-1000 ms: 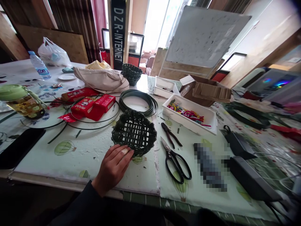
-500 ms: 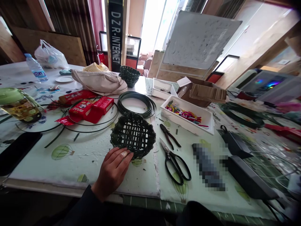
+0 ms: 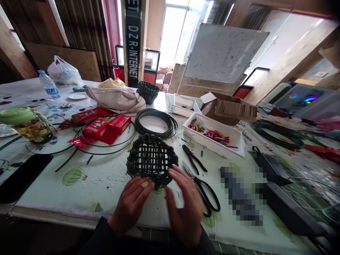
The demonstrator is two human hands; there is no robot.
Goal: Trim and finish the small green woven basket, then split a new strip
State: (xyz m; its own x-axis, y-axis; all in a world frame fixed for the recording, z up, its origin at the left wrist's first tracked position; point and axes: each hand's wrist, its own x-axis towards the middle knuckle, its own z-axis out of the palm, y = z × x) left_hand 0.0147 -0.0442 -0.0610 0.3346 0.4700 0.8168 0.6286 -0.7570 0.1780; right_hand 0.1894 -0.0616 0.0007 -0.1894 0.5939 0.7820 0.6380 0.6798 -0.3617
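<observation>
A small dark green woven basket lies on the white patterned table cover in front of me. My left hand rests on the table, fingers together, touching the basket's near rim. My right hand is open with fingers spread, its fingertips at the basket's near right edge. It holds nothing and partly covers the black scissors.
Black pliers lie right of the basket. Behind it are a coil of green strip, red packets, a white tray of coloured bits, a cloth bag, a second green basket, a jar and a phone.
My right hand has come into view from below and reached the basket's right edge. My left hand stays at the basket's near rim.
</observation>
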